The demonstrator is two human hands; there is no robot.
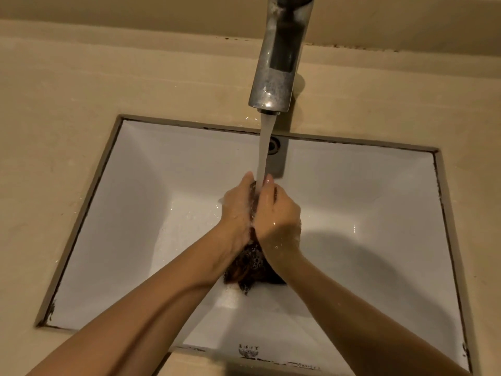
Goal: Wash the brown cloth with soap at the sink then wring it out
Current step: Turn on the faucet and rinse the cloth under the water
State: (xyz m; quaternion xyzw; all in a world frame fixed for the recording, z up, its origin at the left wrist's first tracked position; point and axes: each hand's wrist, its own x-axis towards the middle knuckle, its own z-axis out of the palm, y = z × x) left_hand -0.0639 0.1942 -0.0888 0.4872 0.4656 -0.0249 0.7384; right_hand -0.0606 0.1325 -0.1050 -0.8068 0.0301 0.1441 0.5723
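The brown cloth [250, 267] is bunched between my two hands over the middle of the white sink [379, 185]. Its lower end hangs below my wrists, dark and covered in soap bubbles. My left hand [237, 213] and my right hand [279, 215] press together with the cloth squeezed between the palms, fingers curled round it. Water [264, 153] runs from the metal tap [279, 58] straight onto the top of the cloth between my fingertips.
A beige countertop [67, 104] surrounds the rectangular basin. An overflow hole [274, 144] sits in the sink's back wall behind the stream. Water drops lie on the sink's left slope and on the counter by the tap.
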